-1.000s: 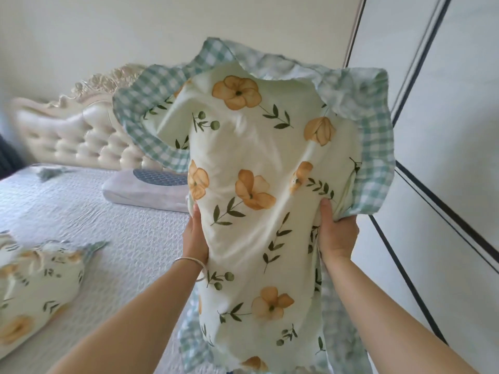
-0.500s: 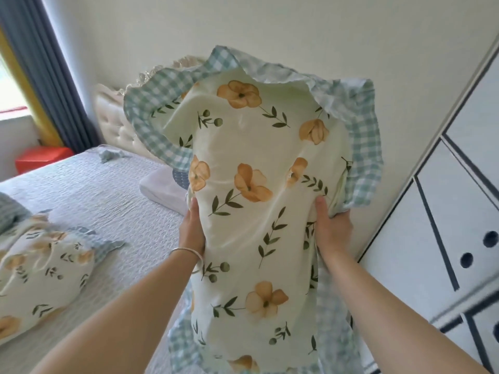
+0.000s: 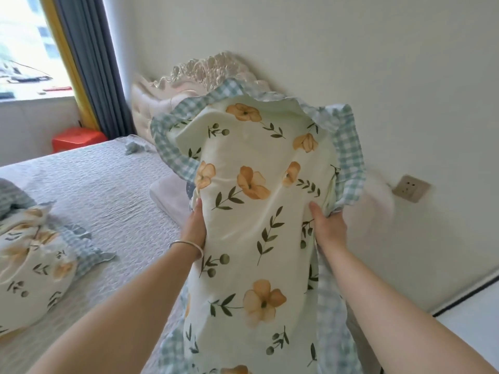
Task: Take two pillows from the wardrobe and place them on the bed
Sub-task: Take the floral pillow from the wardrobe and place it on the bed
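I hold a cream pillow (image 3: 259, 211) with orange flowers and a green checked frill upright in front of me, above the bed's near edge. My left hand (image 3: 195, 228), with a silver bangle at the wrist, grips its left side. My right hand (image 3: 328, 228) grips its right side. A second pillow (image 3: 32, 260) of the same print lies on the bed (image 3: 108, 190) at the left. The wardrobe (image 3: 475, 314) shows only as a white corner with a black line at the lower right.
A tufted cream headboard (image 3: 205, 76) stands against the wall behind the pillow. A flat white pillow (image 3: 170, 195) lies below it. A red box (image 3: 78, 137), dark curtain (image 3: 89, 63) and window are at the far left. A wall socket (image 3: 410, 188) is on the right.
The view has swung left, away from the wardrobe doors and toward the headboard and window. Both hands keep the same grip on the pillow, which has moved with me toward the bed's head.
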